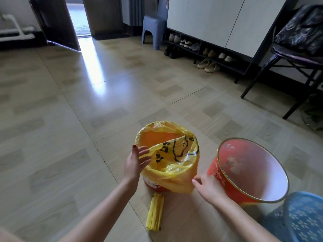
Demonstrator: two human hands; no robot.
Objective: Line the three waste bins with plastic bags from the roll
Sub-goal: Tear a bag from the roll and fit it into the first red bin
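A yellow plastic bag [176,165] with black print is draped over the rim of an orange bin [153,186] on the floor, and part of it sags across the opening. My left hand [135,162] rests with fingers spread against the bag at the bin's left rim. My right hand [207,188] touches the bag's hanging edge at the bin's lower right, fingers loosely curled. A second red bin [232,165] with a white inside stands unlined to the right. A blue perforated bin [297,219] shows at the bottom right corner. The yellow roll of bags [154,213] lies on the floor in front of the lined bin.
A tiled floor [70,119] stretches ahead toward an open doorway [78,20]. A blue plastic stool [153,28] and a shoe rack [206,53] under white cabinets stand at the back right. A black-legged chair [286,60] stands at the far right.
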